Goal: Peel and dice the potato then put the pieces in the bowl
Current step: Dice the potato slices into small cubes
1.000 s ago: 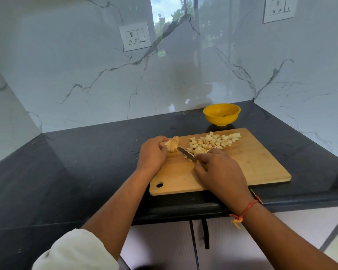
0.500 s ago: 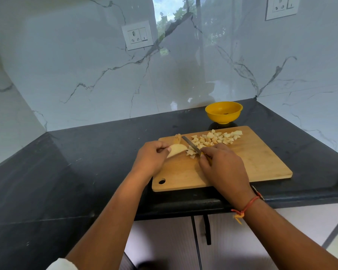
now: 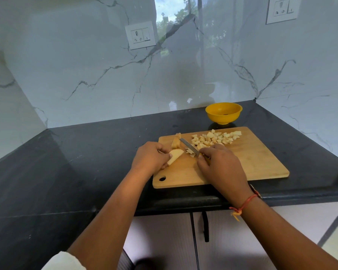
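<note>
On the wooden cutting board (image 3: pixel 252 164) my left hand (image 3: pixel 150 157) holds a pale potato slice (image 3: pixel 175 155) flat at the board's left side. Just behind it stands another potato piece (image 3: pixel 176 141). My right hand (image 3: pixel 220 164) grips a knife (image 3: pixel 189 146) whose blade points up and left, its edge among a few cut bits. A pile of diced potato (image 3: pixel 216 137) lies along the board's far edge. The yellow bowl (image 3: pixel 223 113) sits on the counter behind the board; something small and dark lies in its bottom.
The board lies on a black stone counter (image 3: pixel 76 162) in a corner of marble walls. Two wall sockets (image 3: pixel 140 35) are set above. Below the counter's front edge are cabinet doors with a black handle (image 3: pixel 205 227).
My left hand has laid a slice flat and drawn it toward me, leaving one piece standing behind. The knife has shifted slightly left of the diced pile.
</note>
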Demonstrator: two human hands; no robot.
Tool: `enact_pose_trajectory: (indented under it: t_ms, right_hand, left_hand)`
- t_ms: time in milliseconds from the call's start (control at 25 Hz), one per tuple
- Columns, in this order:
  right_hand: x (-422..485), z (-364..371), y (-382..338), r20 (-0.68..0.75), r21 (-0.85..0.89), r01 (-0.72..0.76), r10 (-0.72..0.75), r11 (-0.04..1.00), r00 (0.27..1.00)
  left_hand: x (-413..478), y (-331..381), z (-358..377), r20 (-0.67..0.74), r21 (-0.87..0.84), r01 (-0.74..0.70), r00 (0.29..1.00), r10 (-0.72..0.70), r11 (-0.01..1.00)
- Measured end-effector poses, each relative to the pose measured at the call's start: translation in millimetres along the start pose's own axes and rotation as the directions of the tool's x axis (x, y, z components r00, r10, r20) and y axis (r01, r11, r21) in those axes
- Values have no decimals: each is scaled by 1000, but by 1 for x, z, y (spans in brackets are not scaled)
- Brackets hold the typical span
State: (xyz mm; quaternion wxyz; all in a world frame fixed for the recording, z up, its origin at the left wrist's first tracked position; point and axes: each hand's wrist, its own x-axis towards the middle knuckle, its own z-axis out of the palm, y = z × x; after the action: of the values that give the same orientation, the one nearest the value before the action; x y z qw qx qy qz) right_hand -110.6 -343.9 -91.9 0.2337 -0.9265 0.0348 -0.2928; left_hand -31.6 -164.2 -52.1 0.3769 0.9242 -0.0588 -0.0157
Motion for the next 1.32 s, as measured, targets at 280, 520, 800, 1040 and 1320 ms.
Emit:
enact_pose_trajectory:
  t_ms: [280,520,800,1040,1320]
  right_hand:
    - [-1,-8,-8,49,10,-8,8,1000,999]
    - [8,-23,-27,152,-206,65,-33,976,988]
    - [24,-19,-50,347,-323,91,28,942,937]
    - [26,-9,-52,330,-341,96,23,935,944]
    - [30,-11,-75,438,-395,139,54,908,897]
  left_hand:
    - [-8,1,1,58,-72,39,998,-34,997]
    - [-8,-5,-12,148,191,-155,981,128,969]
    - [-10,-13,8,84,159,-205,977,194,966]
    - [-12,-19,14,24,121,-223,975,222,967]
    - [-10,-21,16,0,51,-269,963,269,962]
